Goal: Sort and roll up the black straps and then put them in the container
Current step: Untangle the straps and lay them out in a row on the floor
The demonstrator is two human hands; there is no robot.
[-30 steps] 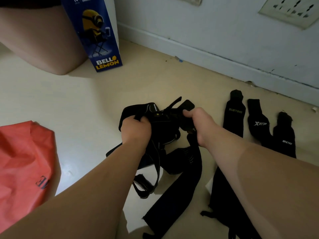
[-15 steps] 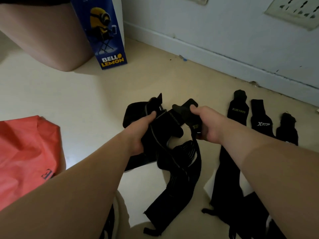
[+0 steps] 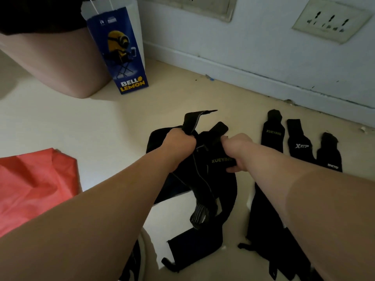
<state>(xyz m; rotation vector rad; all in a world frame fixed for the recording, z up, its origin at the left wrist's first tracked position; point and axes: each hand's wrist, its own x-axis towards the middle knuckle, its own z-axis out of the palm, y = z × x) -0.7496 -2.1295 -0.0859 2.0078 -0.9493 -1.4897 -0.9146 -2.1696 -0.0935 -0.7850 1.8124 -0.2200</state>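
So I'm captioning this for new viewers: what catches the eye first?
The left hand and right hand grip a tangle of black straps at centre floor. A blue paper bag stands at the back left, and a red bag lies at the left edge.

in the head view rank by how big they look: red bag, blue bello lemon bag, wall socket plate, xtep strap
1. red bag, cut off by the frame and nearest the camera
2. blue bello lemon bag
3. wall socket plate
4. xtep strap, lower end behind the right arm
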